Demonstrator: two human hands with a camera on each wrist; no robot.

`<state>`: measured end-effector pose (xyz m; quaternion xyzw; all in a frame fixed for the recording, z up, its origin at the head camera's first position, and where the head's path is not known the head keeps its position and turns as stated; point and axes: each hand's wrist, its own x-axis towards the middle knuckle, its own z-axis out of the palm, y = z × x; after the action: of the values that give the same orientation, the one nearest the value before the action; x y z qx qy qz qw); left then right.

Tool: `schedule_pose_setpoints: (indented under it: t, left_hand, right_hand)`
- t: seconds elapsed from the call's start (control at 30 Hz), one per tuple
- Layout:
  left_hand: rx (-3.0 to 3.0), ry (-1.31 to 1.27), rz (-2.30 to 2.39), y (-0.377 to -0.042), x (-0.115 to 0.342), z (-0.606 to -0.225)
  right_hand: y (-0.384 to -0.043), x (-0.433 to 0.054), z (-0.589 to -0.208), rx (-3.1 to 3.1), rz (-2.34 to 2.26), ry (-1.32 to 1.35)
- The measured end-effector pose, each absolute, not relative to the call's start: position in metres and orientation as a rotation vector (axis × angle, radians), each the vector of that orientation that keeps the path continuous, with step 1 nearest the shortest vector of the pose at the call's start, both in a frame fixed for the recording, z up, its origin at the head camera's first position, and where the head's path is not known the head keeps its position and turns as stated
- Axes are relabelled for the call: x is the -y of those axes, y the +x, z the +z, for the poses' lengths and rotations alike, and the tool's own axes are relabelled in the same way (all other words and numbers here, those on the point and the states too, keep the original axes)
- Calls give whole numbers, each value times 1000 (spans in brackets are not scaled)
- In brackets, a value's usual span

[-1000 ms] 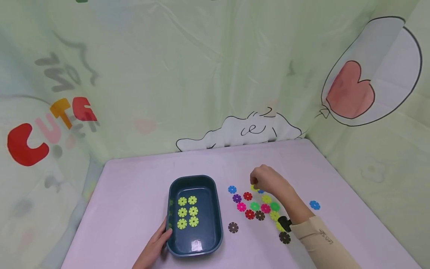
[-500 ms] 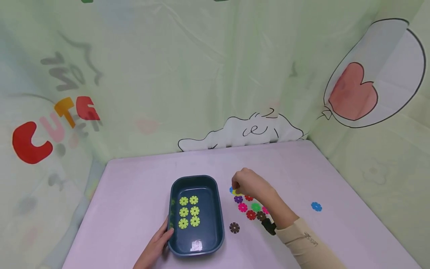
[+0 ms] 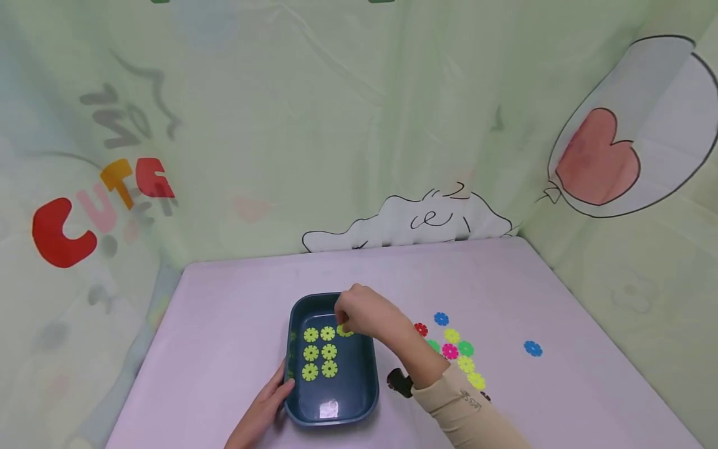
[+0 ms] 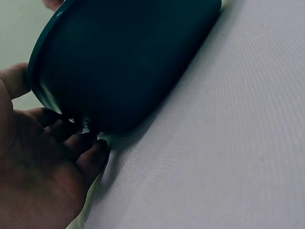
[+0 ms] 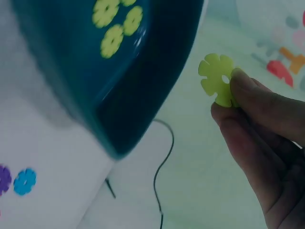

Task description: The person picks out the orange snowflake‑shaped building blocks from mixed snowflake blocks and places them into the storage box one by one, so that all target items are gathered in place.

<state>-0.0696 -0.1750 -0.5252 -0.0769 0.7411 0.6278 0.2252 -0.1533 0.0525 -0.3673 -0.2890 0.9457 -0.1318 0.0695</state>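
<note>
Pinched between the thumb and fingers of my right hand (image 3: pixel 367 310) is a yellow flower-shaped disc (image 5: pixel 217 78) with notches around its edge. In the head view this hand is over the far right part of a dark blue tray (image 3: pixel 359 408). Inside the tray, several yellow discs (image 3: pixel 311 353) lie flat in two columns on the left side. My left hand (image 3: pixel 263 405) grips the tray's near left side. The left wrist view shows its thumb (image 4: pixel 18 80) at the rim and its fingers (image 4: pixel 90 155) against the outer wall.
Right of the tray, loose discs lie on the pale table (image 3: pixel 224 324): yellow ones (image 3: pixel 465 364), a pink one (image 3: pixel 450 351), a green one (image 3: pixel 465 348) and blue ones (image 3: pixel 441 318). One blue disc (image 3: pixel 533 348) lies farther right. My right forearm hides part of this group.
My right hand has moved left from the loose discs to over the tray, carrying a yellow disc. My left hand has kept its hold on the tray.
</note>
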Motion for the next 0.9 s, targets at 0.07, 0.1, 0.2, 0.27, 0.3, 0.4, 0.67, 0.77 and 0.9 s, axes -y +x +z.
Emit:
schedule_pose_setpoints:
  t: [0.07, 0.1, 0.2, 0.27, 0.3, 0.4, 0.67, 0.77, 0.9]
  left_hand:
    - [-2032, -202, 1738, -70, 175, -526]
    - [-2030, -199, 1739, -70, 175, -526]
    - [-2020, -201, 1734, -70, 175, -525]
    - [-2016, -195, 1733, -70, 174, -525]
    - [-2016, -192, 1732, -70, 174, -526]
    - [-2011, -184, 1734, -71, 174, -526]
    - [-2014, -175, 1731, -70, 176, -525]
    - [-2005, -164, 1737, -70, 176, -525]
    - [-1997, -158, 1743, -70, 176, -524]
  right_hand:
    - [-151, -43, -367, -2827, -401, -902]
    - [-150, -38, -366, -2818, -399, -914]
    - [-147, -27, -366, -2788, -388, -919]
    - [-146, -23, -365, -2776, -378, -912]
    - [-146, -21, -364, -2770, -376, -908]
    - [-145, -19, -365, -2757, -388, -902]
    - [-159, -13, -377, -2661, -555, -874]
    - [-165, -9, -384, -2633, -586, -869]
    - [-169, -5, -393, -2566, -629, -847]
